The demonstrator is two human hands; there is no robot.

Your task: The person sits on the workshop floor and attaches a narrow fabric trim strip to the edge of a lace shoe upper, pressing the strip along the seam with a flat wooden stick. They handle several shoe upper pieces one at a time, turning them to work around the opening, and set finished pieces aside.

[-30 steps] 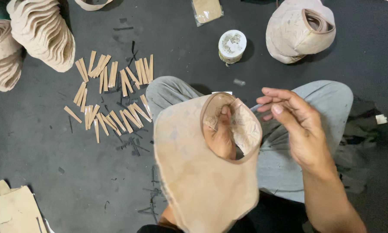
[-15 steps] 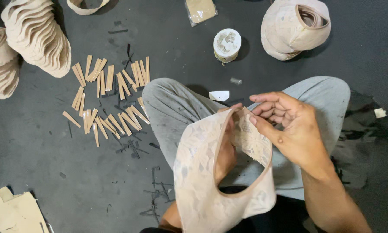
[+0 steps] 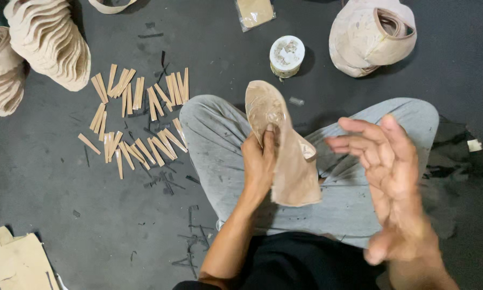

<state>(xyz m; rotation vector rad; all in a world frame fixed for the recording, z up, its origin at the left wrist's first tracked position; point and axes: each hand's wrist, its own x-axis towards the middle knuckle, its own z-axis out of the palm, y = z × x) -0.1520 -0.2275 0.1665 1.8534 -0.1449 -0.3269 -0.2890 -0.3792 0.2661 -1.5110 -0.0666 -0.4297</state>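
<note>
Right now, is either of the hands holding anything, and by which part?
The left hand grips a folded tan shoe-upper piece along its left edge, thumb pressed on its face. The right hand is open, off the piece and holds nothing.

Tan strips [image 3: 136, 121] scattered; white tub [image 3: 286, 55]; stacked beige pieces [image 3: 48, 40].

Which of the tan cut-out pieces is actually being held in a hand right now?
The folded tan piece over the lap, gripped by the left hand. The other tan pieces sit in stacks on the floor, untouched; the right hand is open and empty.
</note>
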